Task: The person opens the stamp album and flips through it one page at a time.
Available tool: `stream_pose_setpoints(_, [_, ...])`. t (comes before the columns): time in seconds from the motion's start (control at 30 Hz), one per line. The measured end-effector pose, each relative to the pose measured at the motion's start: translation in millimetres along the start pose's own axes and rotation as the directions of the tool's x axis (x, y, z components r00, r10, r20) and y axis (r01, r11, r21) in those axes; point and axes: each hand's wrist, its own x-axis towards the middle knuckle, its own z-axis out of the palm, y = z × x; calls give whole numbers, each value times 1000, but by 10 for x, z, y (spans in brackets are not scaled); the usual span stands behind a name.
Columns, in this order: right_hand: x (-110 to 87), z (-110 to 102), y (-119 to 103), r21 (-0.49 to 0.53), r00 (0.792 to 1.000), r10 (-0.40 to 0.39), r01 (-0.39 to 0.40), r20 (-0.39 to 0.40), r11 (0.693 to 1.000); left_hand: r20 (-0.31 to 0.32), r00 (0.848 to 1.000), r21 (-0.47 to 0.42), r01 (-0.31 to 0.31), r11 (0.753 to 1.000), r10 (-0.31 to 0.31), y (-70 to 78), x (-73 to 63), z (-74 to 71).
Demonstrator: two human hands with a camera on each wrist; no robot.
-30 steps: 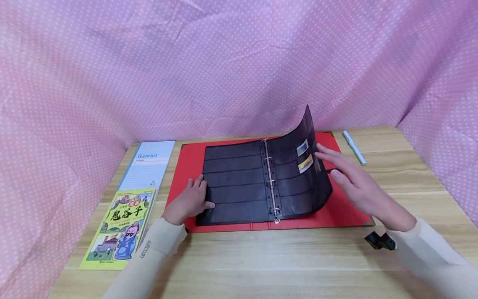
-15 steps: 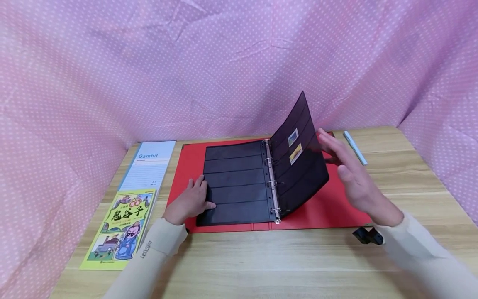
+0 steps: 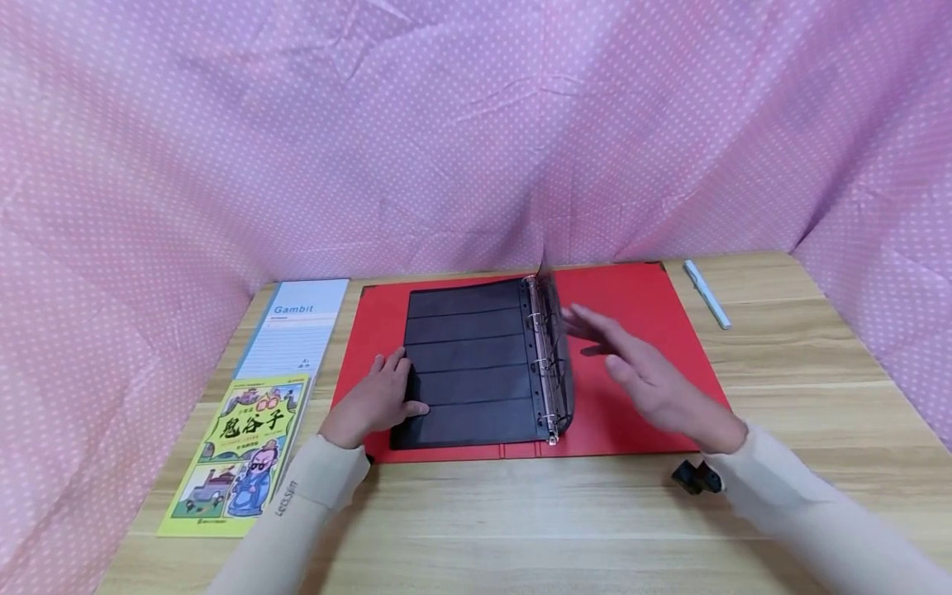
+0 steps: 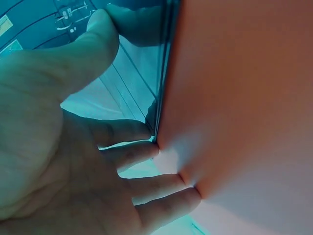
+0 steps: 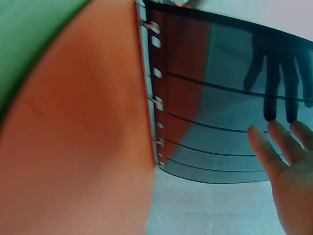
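Observation:
A ring binder with a red cover (image 3: pixel 632 293) lies spread on the table. Black pocket pages (image 3: pixel 470 357) rest flat on its left half, left of the metal rings (image 3: pixel 547 368). My left hand (image 3: pixel 372 405) rests at their outer edge, thumb on the top page and fingertips (image 4: pixel 193 193) against the cover. One black page (image 5: pixel 225 110) stands nearly upright at the rings, seen almost edge-on from the head. My right hand (image 3: pixel 647 384), fingers straight, is raised right of this page with fingertips close to it; the page mirrors the fingers in the right wrist view.
Left of the binder lie a Gambit notebook (image 3: pixel 301 318) and a yellow-green comic-style book (image 3: pixel 238 450) overlapping its lower end. A light blue pen (image 3: pixel 706 293) lies at the back right. Behind the wooden table (image 3: pixel 521 529) hangs a pink dotted cloth (image 3: pixel 446 149).
My right hand has moved left, and the black page with two small stamp-like pictures has swung from the right side up to nearly upright at the rings. My left hand has stayed put.

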Motion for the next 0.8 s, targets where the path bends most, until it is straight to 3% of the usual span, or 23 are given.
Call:
stream_pose_setpoints(0.17, [-39,113,50,-125,984,156,-145,87,981,-33,999,-94,1,996,-4,-96,0,-37])
stream_pose_setpoints(0.3, [-71,192,73,-221,946,279,-240,164,945,-107,994,-194,-10,981,-11,-153,-1,-119])
stream_pose_setpoints(0.47, [-64,293,118,-304,917,325,-249,232,919,-226,974,-291,-60,955,-8,-145,8,-282])
stream_pose_setpoints(0.6, [-40,377,127,-360,901,352,-250,254,899,-281,959,-337,-57,940,-43,-123,25,-391])
stream_pose_setpoints(0.7, [-23,429,122,-384,895,357,-242,265,891,-276,960,-353,-57,934,-46,-102,50,-419])
stream_pose_setpoints(0.8, [-16,463,114,-410,897,351,-224,268,884,-221,975,-331,-72,941,-3,-58,100,-380])
